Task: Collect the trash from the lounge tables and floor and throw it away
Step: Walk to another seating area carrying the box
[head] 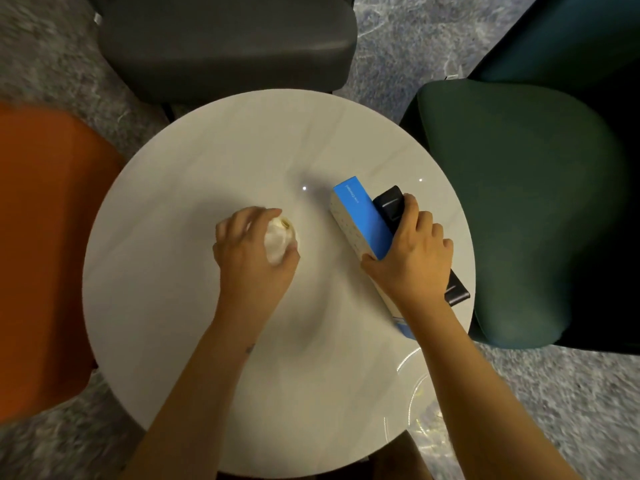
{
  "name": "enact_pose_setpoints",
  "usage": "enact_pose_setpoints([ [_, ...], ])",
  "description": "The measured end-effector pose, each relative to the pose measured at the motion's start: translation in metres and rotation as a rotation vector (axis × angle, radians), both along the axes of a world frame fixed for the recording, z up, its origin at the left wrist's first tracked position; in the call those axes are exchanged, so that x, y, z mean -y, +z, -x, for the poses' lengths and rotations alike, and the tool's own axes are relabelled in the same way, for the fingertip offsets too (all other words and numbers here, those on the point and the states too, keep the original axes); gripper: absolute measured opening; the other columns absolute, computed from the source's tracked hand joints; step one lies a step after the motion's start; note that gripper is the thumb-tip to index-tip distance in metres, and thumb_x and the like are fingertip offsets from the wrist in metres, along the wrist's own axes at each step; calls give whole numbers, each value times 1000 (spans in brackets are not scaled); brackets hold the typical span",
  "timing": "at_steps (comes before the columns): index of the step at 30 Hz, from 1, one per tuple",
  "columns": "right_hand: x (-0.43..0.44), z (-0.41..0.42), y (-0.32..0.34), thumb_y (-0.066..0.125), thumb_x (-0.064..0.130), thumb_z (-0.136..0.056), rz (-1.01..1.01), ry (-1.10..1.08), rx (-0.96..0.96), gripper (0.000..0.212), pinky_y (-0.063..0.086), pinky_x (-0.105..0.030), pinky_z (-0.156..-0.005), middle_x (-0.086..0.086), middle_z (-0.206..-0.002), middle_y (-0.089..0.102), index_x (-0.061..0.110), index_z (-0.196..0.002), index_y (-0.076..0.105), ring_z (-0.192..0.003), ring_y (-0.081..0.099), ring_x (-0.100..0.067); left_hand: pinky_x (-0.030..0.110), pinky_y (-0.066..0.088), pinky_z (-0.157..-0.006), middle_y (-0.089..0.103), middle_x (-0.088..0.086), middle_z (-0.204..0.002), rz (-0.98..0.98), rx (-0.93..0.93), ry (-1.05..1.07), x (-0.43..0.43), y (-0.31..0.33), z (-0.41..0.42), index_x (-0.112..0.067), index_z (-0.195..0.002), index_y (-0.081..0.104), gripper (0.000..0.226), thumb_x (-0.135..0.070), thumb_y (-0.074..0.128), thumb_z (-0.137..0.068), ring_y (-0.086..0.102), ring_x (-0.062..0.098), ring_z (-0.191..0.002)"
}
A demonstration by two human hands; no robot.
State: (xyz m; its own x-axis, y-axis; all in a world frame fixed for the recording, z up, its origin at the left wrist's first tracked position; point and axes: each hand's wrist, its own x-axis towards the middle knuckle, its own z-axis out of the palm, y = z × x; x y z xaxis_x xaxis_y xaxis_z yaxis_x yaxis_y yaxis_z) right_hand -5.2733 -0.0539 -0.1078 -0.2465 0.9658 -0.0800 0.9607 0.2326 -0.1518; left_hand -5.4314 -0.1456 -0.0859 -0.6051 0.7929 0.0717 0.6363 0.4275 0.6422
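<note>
Holding a crumpled white paper ball (278, 239), the left hand (249, 251) had its fingers and thumb curled tight round it. The ball was near the middle of the round white table (207, 341). I could not tell if the ball touched the table top or was just above it.

The right hand (412, 254) gripped two things at once on the right side of the table. One was a long blue and white box (360, 220). The other was a long black box (391, 206), pressed against the blue one. The thumb sat on the blue box and the fingers bent over the black one. Both boxes stuck out past the hand at each end.

An orange chair (45, 254) stood to the left, a grey chair (225, 39) at the far side and a green chair (519, 202) to the right. Grey carpet (571, 410) lay under them all.
</note>
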Motion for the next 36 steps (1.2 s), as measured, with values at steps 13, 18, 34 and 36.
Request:
enact_pose_setpoints([
  [13, 1, 1, 0, 73, 36, -64, 5, -26, 19, 90, 30, -35, -69, -11, -103, 52, 9, -137, 29, -85, 48, -30, 37, 33, -95, 50, 15, -129, 19, -38, -235, 0, -16, 0, -6, -123, 54, 63, -8, 79, -66, 39, 28, -116],
  [18, 1, 1, 1, 73, 35, -64, 14, -23, 21, 90, 28, -35, -68, -12, -104, 52, 9, -138, 29, -84, 46, -29, 52, 29, -102, 47, 17, -135, 124, -159, -257, 0, -20, 5, -8, -123, 55, 63, -23, 79, -68, 38, 40, -127],
  [34, -32, -10, 96, 74, 40, -63, -35, -19, -231, 99, 37, -34, -70, -11, -118, 52, 13, -143, 22, -95, 55, -32, 30, 39, -85, 47, 8, -128, 52, -93, -301, -50, 76, 3, -19, -129, 49, 63, -31, 74, -73, 44, 27, -114],
  [36, -41, -18, 127, 72, 43, -63, -80, -34, -260, 100, 41, -36, -73, -9, -121, 51, 15, -144, 21, -98, 55, -32, 35, 40, -92, 46, 5, -132, 25, -88, -334, -67, 112, 2, -22, -132, 47, 65, -35, 72, -74, 44, 26, -118],
])
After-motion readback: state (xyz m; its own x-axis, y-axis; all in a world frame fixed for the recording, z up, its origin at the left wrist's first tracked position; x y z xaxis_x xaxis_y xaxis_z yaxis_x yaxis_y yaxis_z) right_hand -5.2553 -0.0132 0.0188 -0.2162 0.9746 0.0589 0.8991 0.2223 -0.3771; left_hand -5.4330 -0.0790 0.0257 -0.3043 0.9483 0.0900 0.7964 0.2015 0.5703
